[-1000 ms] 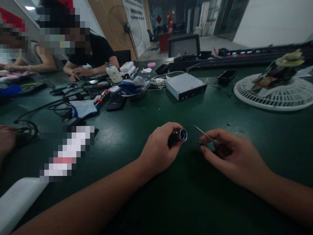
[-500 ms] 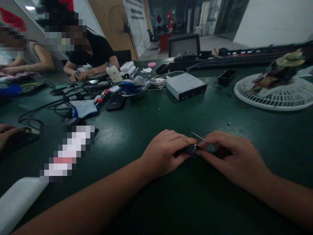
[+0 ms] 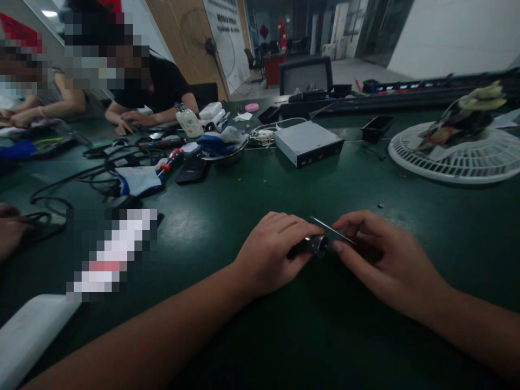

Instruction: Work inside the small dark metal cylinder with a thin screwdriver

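My left hand [image 3: 280, 252] is wrapped round a dark, shiny cylindrical part [image 3: 319, 245], whose hollow-looking end points right. Most of that part is hidden by the fingers. Just to its right is my right hand [image 3: 385, 260], with a screwdriver [image 3: 333, 229] tucked in the palm under the curled fingers. The thin metal shaft slants up and left past the cylinder's end; the handle is mostly hidden. My right thumb and forefinger are parted, with nothing visible between their tips. A small nut-like piece [image 3: 381, 206] lies on the green table beyond my right hand.
Ahead stands a grey disc drive [image 3: 309, 142], with a white fan grille [image 3: 459, 157] to its right. A bowl with blue-white cloth [image 3: 223, 143], a red-handled screwdriver [image 3: 174, 158] and black cables [image 3: 89, 173] lie left. Co-workers sit at far left; another person's hand [image 3: 10, 230] is at the left edge.
My right thumb and forefinger have come away from the cylinder's end and spread apart. The screwdriver shaft has shifted slightly left, and more of the cylinder's end shows.
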The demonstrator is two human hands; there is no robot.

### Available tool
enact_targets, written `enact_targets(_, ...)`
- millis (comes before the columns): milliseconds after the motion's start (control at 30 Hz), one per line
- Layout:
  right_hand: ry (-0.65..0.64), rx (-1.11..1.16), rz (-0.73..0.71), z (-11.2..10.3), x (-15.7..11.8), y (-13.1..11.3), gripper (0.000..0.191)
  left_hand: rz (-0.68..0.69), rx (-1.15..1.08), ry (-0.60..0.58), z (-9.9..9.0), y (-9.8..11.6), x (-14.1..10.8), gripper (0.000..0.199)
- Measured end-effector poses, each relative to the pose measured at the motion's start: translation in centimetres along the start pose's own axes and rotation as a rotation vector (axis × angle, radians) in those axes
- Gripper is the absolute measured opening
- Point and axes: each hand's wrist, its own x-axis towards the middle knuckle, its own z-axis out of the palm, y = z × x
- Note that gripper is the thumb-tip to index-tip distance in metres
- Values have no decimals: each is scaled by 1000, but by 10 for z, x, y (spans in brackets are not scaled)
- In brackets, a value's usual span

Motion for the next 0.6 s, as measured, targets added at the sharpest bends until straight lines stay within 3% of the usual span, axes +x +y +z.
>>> enact_targets(133,-6,-10,-14,-2,0,-1,13,-187,31,171,1,-3,1,27)
enact_targets(233,-28,-61,-47,-3,1,-1,15,-268,7,221,4,-6,1,22)
enact_targets(600,-40,-118,-139,-2,2,-2,18,-163,40,201,4,-4,3,26)
